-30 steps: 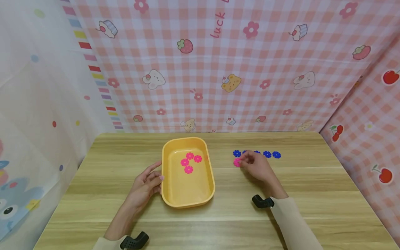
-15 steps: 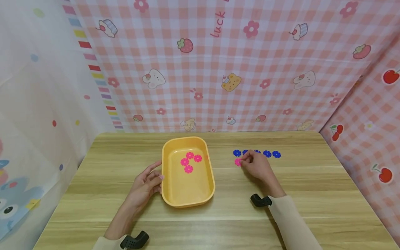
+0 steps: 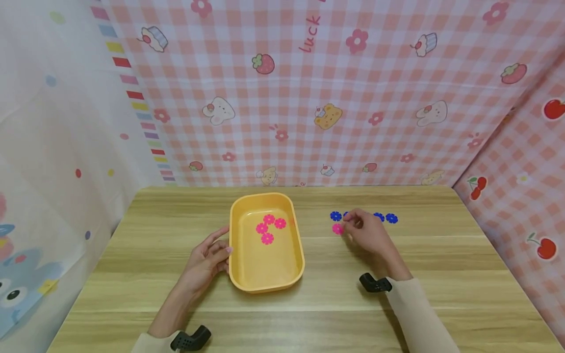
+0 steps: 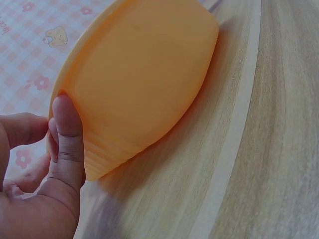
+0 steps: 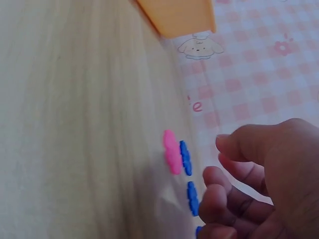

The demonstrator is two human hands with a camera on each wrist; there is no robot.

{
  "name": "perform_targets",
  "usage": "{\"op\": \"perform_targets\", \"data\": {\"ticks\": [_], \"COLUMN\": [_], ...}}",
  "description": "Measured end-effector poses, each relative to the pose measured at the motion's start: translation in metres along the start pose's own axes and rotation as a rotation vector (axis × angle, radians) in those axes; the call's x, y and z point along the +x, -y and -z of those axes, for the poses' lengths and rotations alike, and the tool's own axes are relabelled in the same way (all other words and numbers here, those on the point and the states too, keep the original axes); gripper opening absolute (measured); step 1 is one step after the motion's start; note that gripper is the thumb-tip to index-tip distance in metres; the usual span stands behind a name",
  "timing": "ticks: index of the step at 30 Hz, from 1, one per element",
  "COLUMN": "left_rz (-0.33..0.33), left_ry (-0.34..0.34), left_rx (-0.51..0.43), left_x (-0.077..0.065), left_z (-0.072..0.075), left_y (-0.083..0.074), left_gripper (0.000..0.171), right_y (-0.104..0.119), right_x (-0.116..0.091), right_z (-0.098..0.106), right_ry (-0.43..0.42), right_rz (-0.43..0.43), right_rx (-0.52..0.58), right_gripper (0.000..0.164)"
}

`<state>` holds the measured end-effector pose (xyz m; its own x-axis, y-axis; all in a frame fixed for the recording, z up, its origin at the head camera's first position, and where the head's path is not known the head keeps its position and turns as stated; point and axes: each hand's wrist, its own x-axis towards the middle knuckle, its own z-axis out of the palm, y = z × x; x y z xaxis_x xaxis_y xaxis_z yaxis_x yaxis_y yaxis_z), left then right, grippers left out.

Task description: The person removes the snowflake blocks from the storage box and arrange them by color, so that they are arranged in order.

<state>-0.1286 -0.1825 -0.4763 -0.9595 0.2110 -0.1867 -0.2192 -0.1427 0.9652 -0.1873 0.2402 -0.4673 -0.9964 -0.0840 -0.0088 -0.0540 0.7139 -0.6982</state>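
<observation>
My left hand [image 3: 205, 264] holds the left rim of a yellow plastic tray [image 3: 267, 274]; the left wrist view shows its thumb [image 4: 69, 124] against the tray's outer wall. Inside the tray lie several pink snowflake discs [image 3: 267, 239]. To the right, a single pink snowflake disc [image 3: 337, 229] lies on the table in front of a row of blue snowflake discs [image 3: 391, 218]. My right hand [image 3: 368, 233] is just beside that pink disc and hides part of the row. In the right wrist view its loosely bent fingers [image 5: 244, 144] stand apart from the disc and hold nothing.
The wooden table [image 3: 309, 314] ends at the back against a pink checked cloth [image 3: 291, 98]. Black wrist devices [image 3: 375, 283] sit at both cuffs. More printed cloth hangs on the left and right sides.
The pink disc on the table has shifted slightly right. My right hand has let go of it and drawn a little to the right. My left hand and the tray stay put.
</observation>
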Motion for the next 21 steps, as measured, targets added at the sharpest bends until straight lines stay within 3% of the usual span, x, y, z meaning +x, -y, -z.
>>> {"op": "perform_targets", "data": {"ticks": [21], "left_rz": [0.004], "left_ry": [-0.007], "left_rx": [-0.011], "left_x": [0.0], "left_z": [0.002], "left_y": [0.001], "left_gripper": [0.063], "right_y": [0.049], "right_x": [-0.004], "right_z": [0.003], "right_ry": [0.062], "right_rz": [0.194], "right_rx": [-0.006], "right_gripper": [0.029]}}
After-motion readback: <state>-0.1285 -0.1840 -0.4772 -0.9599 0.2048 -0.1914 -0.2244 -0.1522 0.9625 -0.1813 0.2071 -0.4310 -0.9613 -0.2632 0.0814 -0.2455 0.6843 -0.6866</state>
